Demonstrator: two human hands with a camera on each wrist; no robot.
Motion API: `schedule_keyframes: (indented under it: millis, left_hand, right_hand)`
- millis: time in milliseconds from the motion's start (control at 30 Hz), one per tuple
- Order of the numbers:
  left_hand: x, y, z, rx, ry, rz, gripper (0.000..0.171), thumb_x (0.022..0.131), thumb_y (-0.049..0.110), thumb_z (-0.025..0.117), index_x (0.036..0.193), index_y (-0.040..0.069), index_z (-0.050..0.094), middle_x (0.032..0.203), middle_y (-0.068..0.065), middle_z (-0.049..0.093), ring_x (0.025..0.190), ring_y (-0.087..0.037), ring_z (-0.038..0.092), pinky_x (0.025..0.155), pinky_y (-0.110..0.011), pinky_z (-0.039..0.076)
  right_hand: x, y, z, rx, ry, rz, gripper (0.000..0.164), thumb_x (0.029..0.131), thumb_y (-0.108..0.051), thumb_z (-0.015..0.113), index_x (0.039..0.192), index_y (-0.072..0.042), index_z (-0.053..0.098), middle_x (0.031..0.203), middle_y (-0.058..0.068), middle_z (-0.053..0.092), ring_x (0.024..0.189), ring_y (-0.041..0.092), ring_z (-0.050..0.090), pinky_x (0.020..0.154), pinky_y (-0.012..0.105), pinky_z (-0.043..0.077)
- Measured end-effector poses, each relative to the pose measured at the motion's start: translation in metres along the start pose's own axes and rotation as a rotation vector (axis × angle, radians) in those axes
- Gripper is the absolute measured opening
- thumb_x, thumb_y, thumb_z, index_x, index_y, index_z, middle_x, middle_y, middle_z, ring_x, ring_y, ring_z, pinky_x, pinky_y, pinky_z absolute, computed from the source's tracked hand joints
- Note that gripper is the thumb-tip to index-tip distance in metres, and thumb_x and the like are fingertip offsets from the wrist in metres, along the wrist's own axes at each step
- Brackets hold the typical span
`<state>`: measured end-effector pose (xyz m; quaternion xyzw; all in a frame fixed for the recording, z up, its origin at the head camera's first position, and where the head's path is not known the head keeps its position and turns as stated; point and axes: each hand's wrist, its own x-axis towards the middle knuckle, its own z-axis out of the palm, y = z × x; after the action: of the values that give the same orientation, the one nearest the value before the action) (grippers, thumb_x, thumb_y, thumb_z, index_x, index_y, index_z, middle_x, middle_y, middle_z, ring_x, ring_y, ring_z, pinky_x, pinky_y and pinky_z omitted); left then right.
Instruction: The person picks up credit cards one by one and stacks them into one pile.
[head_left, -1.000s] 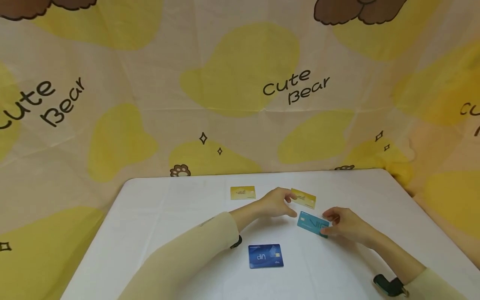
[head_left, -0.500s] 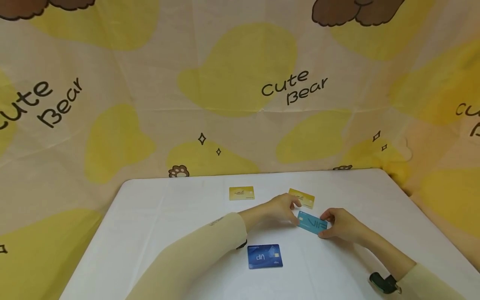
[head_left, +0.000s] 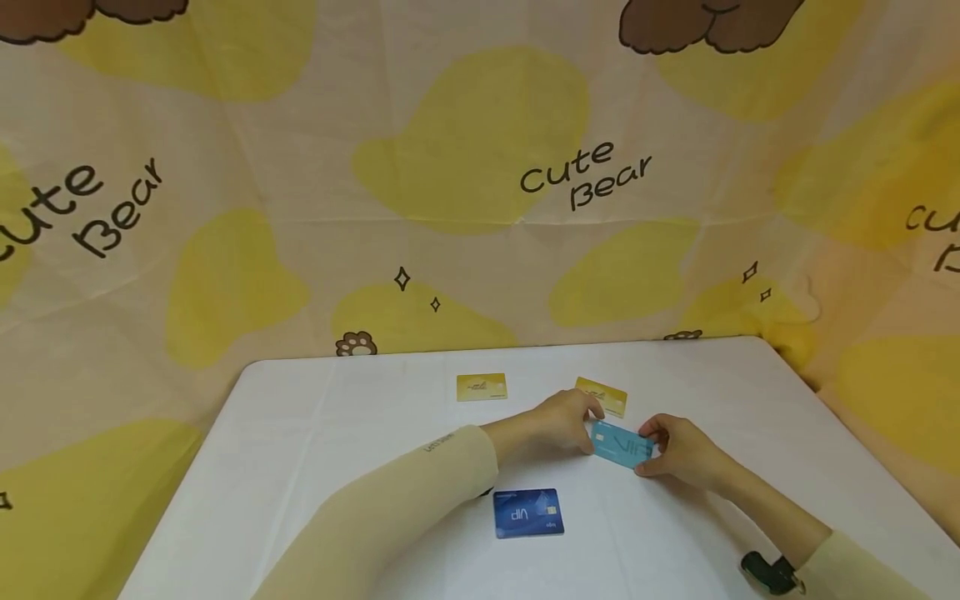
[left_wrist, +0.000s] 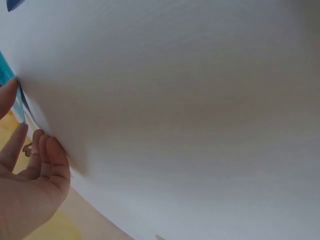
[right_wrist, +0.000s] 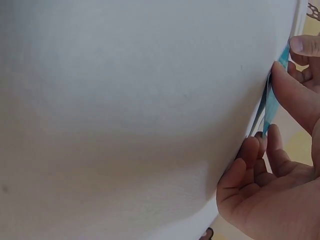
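A teal card (head_left: 622,445) with VIP lettering lies between both hands. My left hand (head_left: 564,414) holds its left short edge, thumb at the near corner and index finger at the far corner. My right hand (head_left: 684,447) pinches the right short edge between thumb and index finger. In the right wrist view the teal card (right_wrist: 272,102) appears edge-on and raised off the white table, with a dark strip below it that I cannot identify. My left fingers partly cover a yellow card (head_left: 611,400) just behind. A blue VIP card (head_left: 528,513) lies nearer the front.
Another yellow card (head_left: 482,387) lies towards the back of the white table (head_left: 360,408). Behind the table hangs a patterned yellow cloth (head_left: 465,142) with Cute Bear lettering. The left sleeve (head_left: 390,500) reaches across the table's front left.
My left hand has moved right and nearer, reaching the teal card's left edge. My right hand has taken a fuller pinch on the right edge. The card has shifted slightly.
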<state>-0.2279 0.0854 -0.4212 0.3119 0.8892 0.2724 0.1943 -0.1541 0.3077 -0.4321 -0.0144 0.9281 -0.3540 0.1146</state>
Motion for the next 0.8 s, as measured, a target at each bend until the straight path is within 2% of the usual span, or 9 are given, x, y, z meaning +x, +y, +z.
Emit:
schedule_keyframes:
  millis: [167, 300, 433, 600, 800]
  left_hand:
    - [0.0008, -0.0018, 0.0015, 0.006, 0.013, 0.001, 0.049, 0.075, 0.009, 0.091, 0.121, 0.013, 0.074, 0.1, 0.002, 0.064, 0.088, -0.01, 0.056, 0.081, -0.022, 0.046]
    - [0.0007, -0.003, 0.0021, -0.024, 0.013, 0.02, 0.048, 0.075, 0.007, 0.091, 0.119, 0.011, 0.073, 0.096, 0.002, 0.062, 0.085, -0.01, 0.054, 0.078, -0.021, 0.045]
    - [0.0005, -0.0044, 0.0025, -0.06, 0.013, 0.031, 0.048, 0.075, 0.004, 0.091, 0.118, 0.009, 0.071, 0.088, 0.002, 0.06, 0.08, -0.01, 0.054, 0.073, -0.021, 0.043]
    - [0.0006, -0.0061, 0.003, -0.125, 0.009, 0.03, 0.046, 0.075, -0.003, 0.088, 0.114, 0.007, 0.068, 0.08, 0.002, 0.06, 0.074, -0.009, 0.054, 0.068, -0.02, 0.044]
    - [0.0005, -0.007, 0.0014, -0.186, 0.01, 0.073, 0.042, 0.074, -0.012, 0.084, 0.108, 0.005, 0.067, 0.072, 0.001, 0.061, 0.067, -0.009, 0.055, 0.063, -0.019, 0.045]
  right_hand:
    - [-0.0006, 0.0002, 0.0032, 0.01, 0.024, -0.018, 0.057, 0.076, -0.011, 0.095, 0.119, 0.007, 0.061, 0.098, 0.008, 0.059, 0.093, 0.026, 0.052, 0.075, 0.029, 0.046]
    - [-0.0029, -0.0016, 0.0031, 0.003, 0.039, -0.037, 0.057, 0.075, -0.012, 0.095, 0.118, 0.006, 0.062, 0.099, 0.008, 0.06, 0.092, 0.026, 0.053, 0.076, 0.031, 0.048]
    - [-0.0054, -0.0024, 0.0029, 0.014, 0.046, -0.056, 0.054, 0.075, -0.012, 0.095, 0.117, 0.003, 0.063, 0.097, 0.007, 0.06, 0.09, 0.025, 0.053, 0.074, 0.028, 0.048]
    - [-0.0072, -0.0015, 0.003, 0.045, 0.041, -0.085, 0.049, 0.079, -0.009, 0.091, 0.117, 0.002, 0.063, 0.088, 0.006, 0.059, 0.082, 0.023, 0.054, 0.068, 0.025, 0.047]
    - [-0.0101, -0.0036, -0.0019, 0.051, 0.043, -0.099, 0.036, 0.087, -0.004, 0.083, 0.117, 0.002, 0.065, 0.086, 0.006, 0.059, 0.082, 0.023, 0.055, 0.067, 0.025, 0.049]
